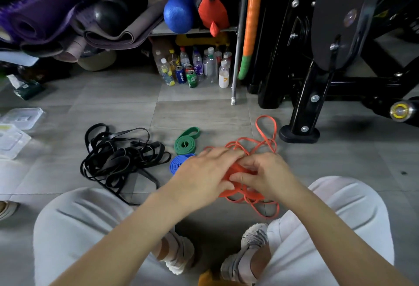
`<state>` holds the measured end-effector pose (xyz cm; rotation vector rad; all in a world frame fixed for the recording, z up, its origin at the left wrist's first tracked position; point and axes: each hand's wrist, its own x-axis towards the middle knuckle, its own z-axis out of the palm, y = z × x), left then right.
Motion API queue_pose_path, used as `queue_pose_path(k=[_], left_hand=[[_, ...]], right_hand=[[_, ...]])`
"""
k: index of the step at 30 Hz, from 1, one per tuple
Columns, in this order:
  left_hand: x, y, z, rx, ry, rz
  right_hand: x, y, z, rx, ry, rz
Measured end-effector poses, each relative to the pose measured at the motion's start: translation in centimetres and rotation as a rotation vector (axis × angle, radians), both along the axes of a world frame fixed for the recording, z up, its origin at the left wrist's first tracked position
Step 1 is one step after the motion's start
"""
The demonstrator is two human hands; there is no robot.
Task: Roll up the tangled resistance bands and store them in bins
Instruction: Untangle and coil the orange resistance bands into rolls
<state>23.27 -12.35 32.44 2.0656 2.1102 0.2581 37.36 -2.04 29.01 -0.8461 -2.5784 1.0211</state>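
The orange band [237,170] is held between both hands above the tiled floor [127,108], in front of the crossed legs. The left hand [204,172] is laid over the bunched part of it, the fingers stretched across the top and the thumb tucked beneath, so that the bunch is clamped between them. The right hand [267,176] is curled, and the same bunch is pinched by its fingertips and thumb.

Only that part is gathered; the rest is spread in loose, crossing loops. The tangle's long axis runs from near the body to away from it. One narrow loop is stretched farthest, beyond the right hand's fingertips, and points away from the person. Other loops are trailed on the floor beneath the right wrist.

Just beyond the left hand's knuckles a rolled blue band [178,163] is laid flat, partly covered by that hand. Just past it a rolled green band [186,144] is laid flat as an oval coil, its long axis slanted away and toward the right-hand side, its folded outer end pointing that way.

Well out to the outer side of the left hand a heap of black bands [120,156] is left tangled. Farther still on that side, clear plastic bins [20,117] are set on the floor.
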Motion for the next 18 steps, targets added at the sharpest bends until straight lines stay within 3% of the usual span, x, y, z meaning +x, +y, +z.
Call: queue_pose_path(k=[2, 7, 13, 18], left_hand=[[0.2, 0.1, -0.8, 0.025, 0.005, 0.011], [-0.3, -0.4, -1.6, 0.109, -0.302, 0.108], [-0.7, -0.3, -1.3, 0.195, -0.553, 0.312], [-1.0, -0.5, -0.5, 0.224, -0.705, 0.359]], right_hand=[[-0.1, -0.2, 0.4, -0.020, 0.025, -0.019], [0.7, -0.4, 0.2, -0.136, 0.112, -0.117], [1.1, -1.2, -0.5, -0.114, 0.217, -0.137], [0.9, -1.1, -0.3, -0.201, 0.267, -0.078]])
